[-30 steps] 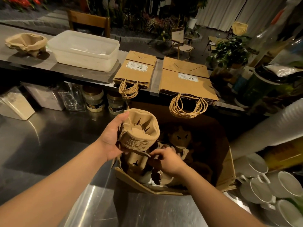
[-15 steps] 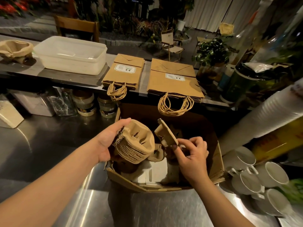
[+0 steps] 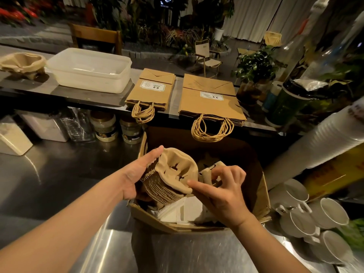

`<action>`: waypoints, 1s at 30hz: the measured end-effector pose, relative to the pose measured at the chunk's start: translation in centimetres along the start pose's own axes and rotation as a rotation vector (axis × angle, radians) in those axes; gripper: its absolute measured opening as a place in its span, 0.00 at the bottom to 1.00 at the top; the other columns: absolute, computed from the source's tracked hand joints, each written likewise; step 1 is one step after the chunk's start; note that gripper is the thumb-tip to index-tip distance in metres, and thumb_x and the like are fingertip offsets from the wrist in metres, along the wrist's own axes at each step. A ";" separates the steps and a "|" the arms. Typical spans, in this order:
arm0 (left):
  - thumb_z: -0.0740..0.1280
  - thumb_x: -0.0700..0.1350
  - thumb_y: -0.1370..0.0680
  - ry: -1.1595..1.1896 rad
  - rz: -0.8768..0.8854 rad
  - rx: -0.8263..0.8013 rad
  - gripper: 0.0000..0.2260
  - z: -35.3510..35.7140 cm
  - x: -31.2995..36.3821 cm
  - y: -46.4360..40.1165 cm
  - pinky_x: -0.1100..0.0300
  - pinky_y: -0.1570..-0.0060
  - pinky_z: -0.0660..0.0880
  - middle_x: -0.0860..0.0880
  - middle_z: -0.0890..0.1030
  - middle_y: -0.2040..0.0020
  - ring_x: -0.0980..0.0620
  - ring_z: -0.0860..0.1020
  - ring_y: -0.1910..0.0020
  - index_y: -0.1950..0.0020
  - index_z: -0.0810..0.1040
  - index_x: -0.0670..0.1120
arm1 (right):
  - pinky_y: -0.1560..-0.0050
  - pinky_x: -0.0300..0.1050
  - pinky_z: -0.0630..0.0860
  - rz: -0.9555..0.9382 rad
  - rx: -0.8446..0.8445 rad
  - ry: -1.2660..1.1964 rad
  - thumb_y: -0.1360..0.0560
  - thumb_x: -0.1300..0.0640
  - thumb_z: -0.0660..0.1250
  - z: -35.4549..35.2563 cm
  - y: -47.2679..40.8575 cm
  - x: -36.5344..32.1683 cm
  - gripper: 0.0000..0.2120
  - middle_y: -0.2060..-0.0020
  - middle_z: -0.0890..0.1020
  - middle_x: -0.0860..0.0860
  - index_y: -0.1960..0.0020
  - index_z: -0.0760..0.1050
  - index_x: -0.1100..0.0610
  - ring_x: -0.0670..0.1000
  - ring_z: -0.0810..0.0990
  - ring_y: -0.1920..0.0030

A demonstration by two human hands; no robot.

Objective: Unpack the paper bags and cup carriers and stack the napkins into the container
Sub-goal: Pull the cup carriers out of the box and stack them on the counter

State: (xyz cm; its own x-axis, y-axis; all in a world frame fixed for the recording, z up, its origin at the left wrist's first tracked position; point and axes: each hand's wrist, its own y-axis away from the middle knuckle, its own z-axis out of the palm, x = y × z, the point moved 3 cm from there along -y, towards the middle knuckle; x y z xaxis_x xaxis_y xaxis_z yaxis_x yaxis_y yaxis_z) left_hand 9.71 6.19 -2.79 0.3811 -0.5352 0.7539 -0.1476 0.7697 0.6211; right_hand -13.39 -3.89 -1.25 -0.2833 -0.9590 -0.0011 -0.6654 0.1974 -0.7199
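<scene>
Head cam: we see left hand (image 3: 136, 178) cupped round a nested stack of cup carriers (image 3: 173, 178), thumb up along its side, held over the open cardboard box (image 3: 263, 194). Right hand (image 3: 220, 190) pinches a single carrier (image 3: 208, 174) w/ curled fingers, index finger straight & touching the stack's rim. White napkins (image 3: 185, 210) lie in box bottom. On the raised counter (image 3: 88, 97): plastic container (image 3: 88, 69), more carriers (image 3: 22, 63) to its left, two piles of paper bags (image 3: 151, 91) (image 3: 208, 101). White mugs (image 3: 307, 215) sit at right.
</scene>
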 end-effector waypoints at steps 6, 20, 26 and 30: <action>0.80 0.73 0.52 -0.007 0.045 0.037 0.50 -0.3 0.3 0.0 0.35 0.31 0.72 0.38 0.85 0.41 0.34 0.80 0.37 0.36 0.83 0.48 | 0.43 0.49 0.64 0.103 -0.189 -0.017 0.22 0.39 0.64 1.0 0.1 0.5 0.23 0.46 0.69 0.49 0.28 0.68 0.40 0.52 0.66 0.44; 0.77 0.68 0.46 -0.154 0.202 0.104 0.37 0.8 0.8 0.5 0.38 0.33 0.74 0.44 0.85 0.41 0.40 0.81 0.39 0.39 0.80 0.60 | 0.67 0.40 0.69 0.883 -0.015 -0.650 0.17 0.41 0.60 0.7 -2.6 1.7 0.22 0.68 0.75 0.51 0.63 0.73 0.54 0.46 0.73 0.68; 0.78 0.71 0.38 -0.316 0.164 0.002 0.22 3.5 0.7 1.0 0.51 0.36 0.70 0.54 0.81 0.44 0.50 0.76 0.37 0.47 0.81 0.67 | 0.64 0.40 0.71 0.564 -0.106 -0.558 0.18 0.44 0.59 1.6 -5.6 -0.9 0.17 0.65 0.74 0.45 0.60 0.74 0.52 0.46 0.75 0.63; 0.73 0.75 0.42 -0.285 0.146 -0.042 0.16 4.2 0.9 1.3 0.51 0.34 0.63 0.61 0.76 0.45 0.53 0.70 0.34 0.57 0.80 0.75 | 0.61 0.50 0.74 0.556 -0.114 -0.527 0.17 0.43 0.56 3.0 -6.1 -1.4 0.18 0.62 0.73 0.46 0.57 0.74 0.53 0.47 0.73 0.60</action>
State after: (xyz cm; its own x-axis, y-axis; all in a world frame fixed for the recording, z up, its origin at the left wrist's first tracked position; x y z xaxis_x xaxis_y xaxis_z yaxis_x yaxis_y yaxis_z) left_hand 6.03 5.26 -0.45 0.0865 -0.4891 0.8679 -0.1415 0.8563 0.4967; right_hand -6.87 -4.37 1.13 -0.2491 -0.6774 -0.6922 -0.5966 0.6703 -0.4413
